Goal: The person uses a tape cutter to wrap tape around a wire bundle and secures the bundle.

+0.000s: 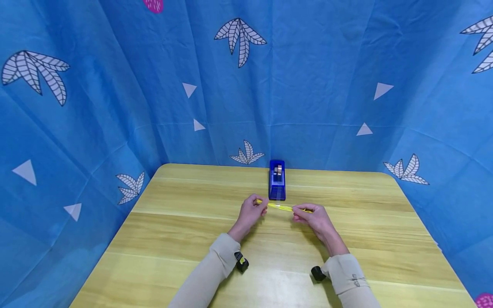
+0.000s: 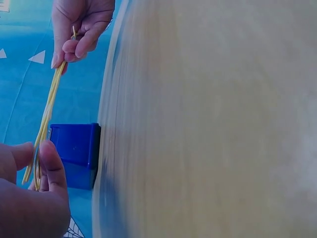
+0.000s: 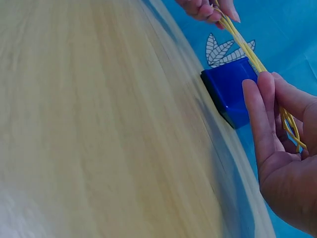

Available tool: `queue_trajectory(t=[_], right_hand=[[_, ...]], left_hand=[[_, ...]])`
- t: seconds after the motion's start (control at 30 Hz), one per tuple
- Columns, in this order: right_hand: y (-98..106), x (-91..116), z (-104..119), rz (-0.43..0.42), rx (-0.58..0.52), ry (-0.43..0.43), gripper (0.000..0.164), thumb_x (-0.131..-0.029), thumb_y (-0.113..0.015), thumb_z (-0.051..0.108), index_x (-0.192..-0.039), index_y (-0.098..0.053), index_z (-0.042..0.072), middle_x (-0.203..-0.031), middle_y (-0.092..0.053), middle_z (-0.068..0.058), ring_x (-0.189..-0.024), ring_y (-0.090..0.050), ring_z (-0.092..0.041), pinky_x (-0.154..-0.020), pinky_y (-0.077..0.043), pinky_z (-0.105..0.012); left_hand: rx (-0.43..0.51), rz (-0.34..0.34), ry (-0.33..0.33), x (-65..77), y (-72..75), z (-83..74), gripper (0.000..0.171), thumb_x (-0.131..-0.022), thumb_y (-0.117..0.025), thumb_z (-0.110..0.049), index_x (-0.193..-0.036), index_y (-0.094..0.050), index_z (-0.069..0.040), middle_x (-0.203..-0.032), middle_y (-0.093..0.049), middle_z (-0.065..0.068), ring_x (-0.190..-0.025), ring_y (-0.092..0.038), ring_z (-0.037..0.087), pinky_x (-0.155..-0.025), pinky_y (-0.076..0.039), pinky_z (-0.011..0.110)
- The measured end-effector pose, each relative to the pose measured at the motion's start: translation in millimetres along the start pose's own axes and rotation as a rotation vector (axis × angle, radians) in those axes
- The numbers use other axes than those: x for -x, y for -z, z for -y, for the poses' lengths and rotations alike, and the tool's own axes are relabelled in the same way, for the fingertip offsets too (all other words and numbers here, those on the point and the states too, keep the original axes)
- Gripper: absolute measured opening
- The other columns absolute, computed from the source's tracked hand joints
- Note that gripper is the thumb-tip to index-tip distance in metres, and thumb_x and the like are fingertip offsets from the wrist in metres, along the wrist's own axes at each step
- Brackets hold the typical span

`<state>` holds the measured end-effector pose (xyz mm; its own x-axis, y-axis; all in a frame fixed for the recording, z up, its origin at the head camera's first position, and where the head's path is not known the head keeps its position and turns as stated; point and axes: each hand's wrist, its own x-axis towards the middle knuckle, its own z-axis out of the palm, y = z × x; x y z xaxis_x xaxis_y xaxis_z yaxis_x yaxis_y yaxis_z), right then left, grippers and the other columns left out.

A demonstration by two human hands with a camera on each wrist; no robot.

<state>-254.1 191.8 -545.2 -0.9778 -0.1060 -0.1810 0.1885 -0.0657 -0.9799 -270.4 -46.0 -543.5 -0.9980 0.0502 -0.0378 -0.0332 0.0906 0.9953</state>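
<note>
A thin bundle of yellow cord (image 1: 284,208) is stretched between the two hands in front of a blue tape dispenser (image 1: 277,190). My left hand (image 1: 251,212) pinches one end between thumb and fingers, and loose strands (image 2: 37,171) stick out past its grip in the left wrist view. The other end is pinched by my right hand (image 1: 316,218); a loop of cord (image 3: 292,126) shows behind its fingers in the right wrist view. Between the hands, a clear piece of tape (image 1: 278,203) reaches from the dispenser's front to the middle of the bundle.
The wooden table (image 1: 185,231) runs back to a blue patterned curtain (image 1: 308,77), which hangs behind it and along both sides. The dispenser stands near the table's back edge. A small black camera is strapped at each wrist.
</note>
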Motion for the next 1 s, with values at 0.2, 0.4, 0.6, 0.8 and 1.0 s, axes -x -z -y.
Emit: queue_trajectory(t=[0.2,0.4,0.6,0.8,1.0], right_hand=[[-2.3,-1.9,1.6,-0.029,0.045,-0.005,0.039,-0.099,-0.071,0.012,-0.130,-0.063,-0.010,-0.107,-0.074,-0.020,-0.080,-0.075,-0.014,-0.084,-0.063,-0.031],[-4.8,-3.7,-0.4,-0.057,0.041,-0.049,0.063,-0.104,-0.064,0.038,-0.144,-0.048,-0.007,-0.113,-0.069,-0.019,-0.085,-0.073,-0.017,-0.086,-0.063,-0.031],[-5.4,-1.0,-0.1,-0.069,0.051,-0.104,0.057,-0.105,-0.060,0.043,-0.134,-0.055,-0.006,-0.088,-0.066,-0.005,-0.071,-0.066,-0.013,-0.072,-0.063,-0.028],[-4.1,-2.1,4.2,-0.047,0.023,-0.136,0.040,-0.101,-0.070,0.030,-0.119,-0.060,-0.005,-0.072,-0.059,0.002,-0.057,-0.055,-0.006,-0.058,-0.057,-0.021],[-1.4,-2.8,5.4,-0.030,-0.026,-0.101,0.029,-0.101,-0.069,0.017,-0.116,-0.060,-0.006,-0.083,-0.072,-0.007,-0.069,-0.071,-0.012,-0.072,-0.064,-0.026]], left_hand=[[0.052,0.007,-0.008,-1.9,0.5,0.0,0.012,-0.099,-0.069,-0.008,-0.105,-0.063,0.001,-0.088,-0.070,0.012,-0.070,-0.064,0.011,-0.066,-0.057,0.023],[0.075,-0.009,-0.021,-1.3,-1.3,-0.4,0.007,-0.098,-0.069,-0.004,-0.100,-0.064,0.000,-0.091,-0.072,0.014,-0.070,-0.066,0.011,-0.066,-0.058,0.023],[0.071,-0.012,-0.041,-0.4,-3.7,0.6,0.007,-0.097,-0.069,-0.002,-0.100,-0.064,0.001,-0.093,-0.073,0.015,-0.071,-0.067,0.012,-0.067,-0.060,0.025],[0.033,-0.023,-0.075,-1.0,-3.3,-0.8,0.006,-0.098,-0.069,-0.003,-0.099,-0.064,-0.001,-0.094,-0.072,0.018,-0.072,-0.066,0.011,-0.066,-0.059,0.024],[-0.010,-0.008,-0.057,0.1,-3.6,-2.4,0.007,-0.100,-0.069,-0.010,-0.102,-0.064,-0.005,-0.094,-0.071,0.012,-0.074,-0.066,0.012,-0.069,-0.060,0.027]])
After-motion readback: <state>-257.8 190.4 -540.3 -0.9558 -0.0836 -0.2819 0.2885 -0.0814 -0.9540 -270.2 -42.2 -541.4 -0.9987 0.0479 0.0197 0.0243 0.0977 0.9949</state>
